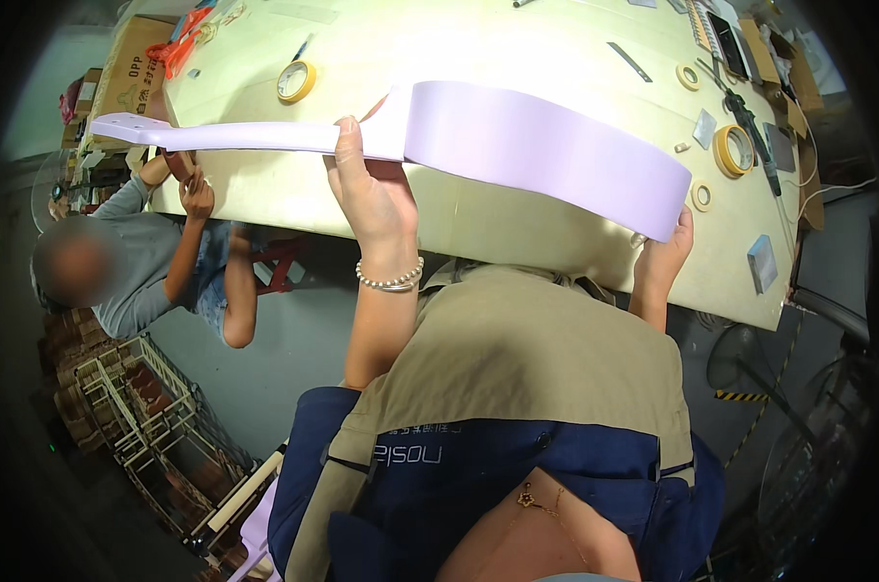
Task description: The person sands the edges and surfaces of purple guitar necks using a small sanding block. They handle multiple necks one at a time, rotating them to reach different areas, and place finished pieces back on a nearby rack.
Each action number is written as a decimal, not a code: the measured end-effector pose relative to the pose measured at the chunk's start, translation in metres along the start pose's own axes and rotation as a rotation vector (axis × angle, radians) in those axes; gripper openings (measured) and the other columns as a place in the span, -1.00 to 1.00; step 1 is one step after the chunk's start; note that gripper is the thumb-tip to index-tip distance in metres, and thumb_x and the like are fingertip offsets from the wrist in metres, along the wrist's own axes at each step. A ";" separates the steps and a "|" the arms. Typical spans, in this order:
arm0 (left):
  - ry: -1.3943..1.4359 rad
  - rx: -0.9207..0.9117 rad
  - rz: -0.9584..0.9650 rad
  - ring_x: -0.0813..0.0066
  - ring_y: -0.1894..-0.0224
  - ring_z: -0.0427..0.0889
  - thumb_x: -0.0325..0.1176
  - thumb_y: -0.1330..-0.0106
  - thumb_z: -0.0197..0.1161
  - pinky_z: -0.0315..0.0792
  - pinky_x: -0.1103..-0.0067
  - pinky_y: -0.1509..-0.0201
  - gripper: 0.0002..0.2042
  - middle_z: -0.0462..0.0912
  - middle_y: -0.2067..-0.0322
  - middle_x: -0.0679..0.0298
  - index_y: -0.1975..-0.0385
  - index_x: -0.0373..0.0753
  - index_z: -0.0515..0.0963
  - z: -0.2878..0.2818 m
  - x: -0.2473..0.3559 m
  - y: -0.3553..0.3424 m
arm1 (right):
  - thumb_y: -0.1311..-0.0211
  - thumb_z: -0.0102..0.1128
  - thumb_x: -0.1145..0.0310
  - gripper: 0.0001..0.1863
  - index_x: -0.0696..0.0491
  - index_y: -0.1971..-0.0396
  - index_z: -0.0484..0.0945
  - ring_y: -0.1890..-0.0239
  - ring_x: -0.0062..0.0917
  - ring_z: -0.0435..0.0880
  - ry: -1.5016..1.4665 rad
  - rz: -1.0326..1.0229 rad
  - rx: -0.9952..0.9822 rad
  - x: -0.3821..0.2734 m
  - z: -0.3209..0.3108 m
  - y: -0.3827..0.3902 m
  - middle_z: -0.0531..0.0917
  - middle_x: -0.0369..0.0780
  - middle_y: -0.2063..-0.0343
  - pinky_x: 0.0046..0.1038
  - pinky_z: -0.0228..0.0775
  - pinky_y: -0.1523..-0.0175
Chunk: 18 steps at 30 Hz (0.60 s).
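Note:
A lilac ukulele (546, 145) is held up on its side over the table's near edge. Its curved side wall faces me, and the neck stretches to the left, ending in a headstock (129, 126) with small holes. No strings show. My left hand (374, 194) is closed round the neck close to where it joins the body, with the thumb on the near side. My right hand (663, 257) grips the rounded bottom end of the body at the right. Some of its fingers are hidden behind the ukulele.
On the pale table (517, 218) lie a yellow tape roll (297, 81), a larger tape roll (733, 151), a metal strip (630, 61), a black corded tool (750, 136) and a blue block (762, 264). At left sits a co-worker (139, 262) holding something brown. A wheeled rack (158, 407) stands behind.

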<state>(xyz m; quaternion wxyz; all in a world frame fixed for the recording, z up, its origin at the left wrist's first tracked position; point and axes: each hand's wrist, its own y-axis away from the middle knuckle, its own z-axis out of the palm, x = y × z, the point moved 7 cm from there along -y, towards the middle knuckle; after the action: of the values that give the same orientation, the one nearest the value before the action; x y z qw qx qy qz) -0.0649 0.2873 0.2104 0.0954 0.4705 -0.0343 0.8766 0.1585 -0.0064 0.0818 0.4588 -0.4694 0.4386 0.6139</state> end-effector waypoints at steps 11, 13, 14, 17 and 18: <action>0.047 0.106 -0.174 0.39 0.12 0.56 -0.23 -0.31 0.14 0.49 0.40 -0.04 -0.83 0.54 0.25 0.24 0.29 -0.17 0.41 -0.040 -0.032 -0.029 | -0.45 0.01 0.19 -0.73 0.13 0.24 0.43 0.54 -0.81 0.34 -0.072 -0.074 0.093 -0.042 0.015 0.016 0.55 -0.36 0.48 -0.71 0.17 0.44; 0.081 0.092 -0.214 0.41 0.11 0.53 -0.21 -0.31 0.15 0.49 0.42 -0.02 -0.83 0.50 0.23 0.26 0.29 -0.15 0.40 -0.049 -0.041 -0.035 | -0.45 0.00 0.17 -0.72 0.11 0.26 0.42 0.54 -0.80 0.36 -0.124 -0.071 0.085 -0.057 0.021 0.021 0.57 -0.33 0.48 -0.71 0.20 0.41; 0.089 0.103 -0.236 0.40 0.10 0.53 -0.21 -0.31 0.15 0.49 0.41 -0.02 -0.82 0.50 0.23 0.26 0.30 -0.16 0.40 -0.051 -0.044 -0.036 | -0.46 -0.03 0.17 -0.71 0.13 0.23 0.37 0.41 -0.65 0.47 -0.114 -0.075 0.057 -0.061 0.022 0.022 0.60 -0.18 0.41 -0.62 0.32 0.29; 0.080 0.136 -0.273 0.33 0.08 0.54 -0.19 -0.32 0.12 0.49 0.38 -0.03 -0.81 0.52 0.23 0.23 0.32 -0.18 0.40 -0.048 -0.047 -0.034 | -0.48 -0.10 0.17 -0.68 0.18 0.19 0.28 0.14 -0.36 0.69 -0.102 -0.090 -0.007 -0.067 0.023 0.023 0.66 0.10 0.26 -0.42 0.56 0.03; 0.077 0.136 -0.287 0.32 0.08 0.54 -0.17 -0.32 0.10 0.49 0.37 -0.03 -0.80 0.52 0.22 0.23 0.32 -0.18 0.40 -0.049 -0.049 -0.035 | -0.48 -0.10 0.17 -0.69 0.17 0.19 0.28 0.14 -0.36 0.69 -0.113 -0.096 -0.015 -0.068 0.024 0.023 0.66 0.09 0.26 -0.41 0.56 0.03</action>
<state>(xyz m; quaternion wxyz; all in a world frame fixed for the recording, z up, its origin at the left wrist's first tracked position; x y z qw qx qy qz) -0.0718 0.3219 0.1419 0.1886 0.4420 0.0964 0.8716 0.1412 0.0023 0.1552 0.5082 -0.4579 0.3842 0.6200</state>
